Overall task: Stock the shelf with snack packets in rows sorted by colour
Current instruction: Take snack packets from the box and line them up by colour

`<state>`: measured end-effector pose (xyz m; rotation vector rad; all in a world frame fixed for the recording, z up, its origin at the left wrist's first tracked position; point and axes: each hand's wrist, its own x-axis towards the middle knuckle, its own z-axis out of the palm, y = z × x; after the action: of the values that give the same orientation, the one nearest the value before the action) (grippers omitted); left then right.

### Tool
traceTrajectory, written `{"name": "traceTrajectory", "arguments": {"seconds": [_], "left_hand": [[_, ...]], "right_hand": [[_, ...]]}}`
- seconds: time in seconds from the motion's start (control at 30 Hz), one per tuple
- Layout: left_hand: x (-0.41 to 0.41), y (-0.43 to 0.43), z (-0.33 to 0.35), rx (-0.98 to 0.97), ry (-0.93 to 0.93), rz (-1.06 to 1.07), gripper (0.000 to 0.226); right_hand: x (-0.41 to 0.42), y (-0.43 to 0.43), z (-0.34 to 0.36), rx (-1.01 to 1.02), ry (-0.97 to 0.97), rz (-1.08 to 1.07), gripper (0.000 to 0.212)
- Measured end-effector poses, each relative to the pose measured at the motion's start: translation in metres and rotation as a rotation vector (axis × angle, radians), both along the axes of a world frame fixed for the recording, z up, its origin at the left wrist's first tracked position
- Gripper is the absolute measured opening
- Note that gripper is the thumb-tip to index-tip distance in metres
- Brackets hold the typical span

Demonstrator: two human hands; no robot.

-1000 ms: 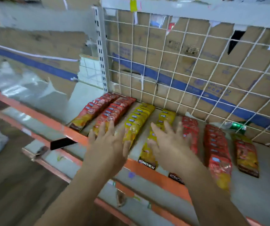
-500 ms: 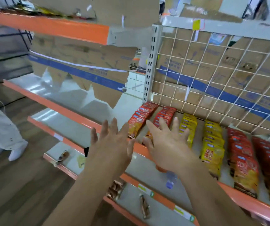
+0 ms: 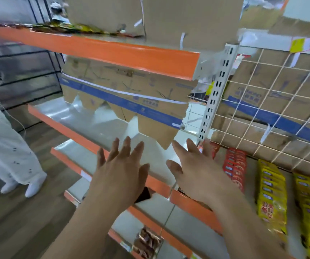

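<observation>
Reaching forward with fingers (image 3: 127, 146) spread, holding nothing, the left hand (image 3: 120, 172) and right hand (image 3: 195, 172) hover before the shelf (image 3: 191, 202); right of the white slotted upright (image 3: 216, 94), red snack packets (image 3: 234, 169) and yellow snack packets (image 3: 271, 193) lie in sorted rows, stocking seemingly well advanced.

Orange-edged shelf (image 3: 186, 204): red packets (image 3: 234, 169) lie flat in a row running front to back. Two rows of yellow packets (image 3: 272, 199) lie just beside them, to the right. Lower shelf (image 3: 126, 225) carries brown packets (image 3: 147, 242).
</observation>
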<state>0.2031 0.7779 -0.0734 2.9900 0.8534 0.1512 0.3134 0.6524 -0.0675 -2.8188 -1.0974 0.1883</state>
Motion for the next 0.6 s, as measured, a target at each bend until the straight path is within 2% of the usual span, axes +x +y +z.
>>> {"name": "traceTrajectory", "arguments": {"seconds": [0.1, 0.17, 0.37, 0.43, 0.5, 0.6], "left_hand": [[0.010, 0.039, 0.027, 0.017, -0.039, 0.002, 0.058], [0.010, 0.069, 0.049, -0.025, -0.145, 0.040, 0.056], [0.001, 0.154, 0.084, -0.041, -0.725, -0.043, 0.050], [0.003, 0.181, 0.090, -0.075, -0.864, -0.078, 0.040], [0.008, 0.209, 0.098, -0.038, -0.960, -0.125, 0.032], [0.017, 0.243, 0.110, 0.055, -0.983, -0.213, 0.038]], "right_hand": [[0.007, 0.029, 0.011, 0.047, 0.039, 0.039, 0.055], [0.010, 0.049, 0.022, 0.081, -0.001, 0.107, 0.057], [-0.002, 0.109, 0.064, 0.170, -0.170, 0.270, 0.052], [-0.010, 0.127, 0.082, 0.193, -0.195, 0.329, 0.047], [-0.020, 0.145, 0.100, 0.256, -0.176, 0.381, 0.042], [-0.031, 0.178, 0.116, 0.333, -0.174, 0.453, 0.040]]}}
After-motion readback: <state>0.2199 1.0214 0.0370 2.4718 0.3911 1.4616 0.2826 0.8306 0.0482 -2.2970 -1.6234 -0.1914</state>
